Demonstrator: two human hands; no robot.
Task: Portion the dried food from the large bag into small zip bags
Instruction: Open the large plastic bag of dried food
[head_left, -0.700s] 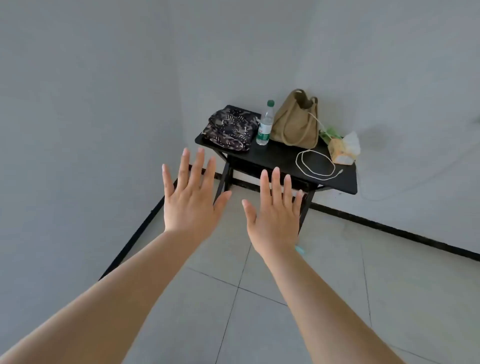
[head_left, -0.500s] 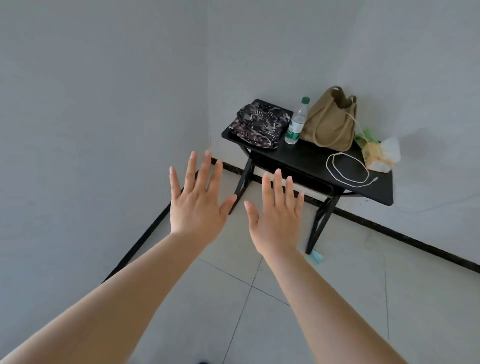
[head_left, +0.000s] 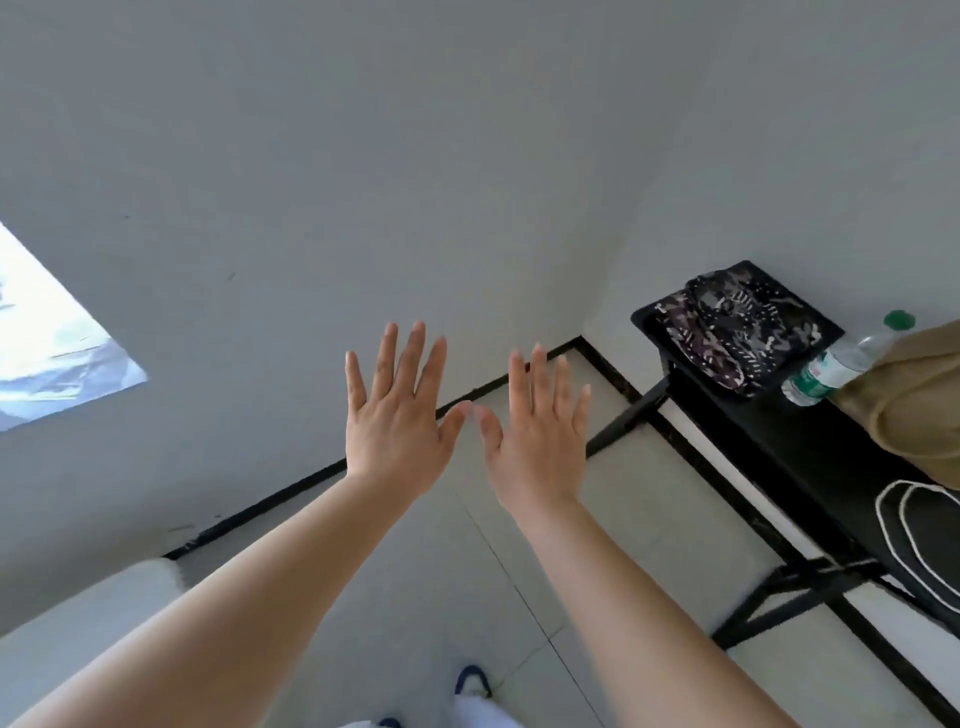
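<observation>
- Neither the large bag of dried food nor any small zip bags can be seen here; where they lie cannot be told.
- The left hand (head_left: 395, 421) and right hand (head_left: 535, 441) are held out over the tiled floor (head_left: 613, 519), thumbs nearly meeting. All fingers (head_left: 415, 353) are straight and spread, holding nothing.
- Risk, as I judge it: with both arms raised and the view turned towards the wall, a careless sweep to the right could knock the bottle (head_left: 841, 364) off the black counter (head_left: 810, 447).
- Counted: two hands, one counter, one bottle, one patterned bundle (head_left: 727, 322), one tan bag (head_left: 919, 410), one looped white cable (head_left: 914, 535).
- One bright patch (head_left: 47, 343) on the wall at the left.
</observation>
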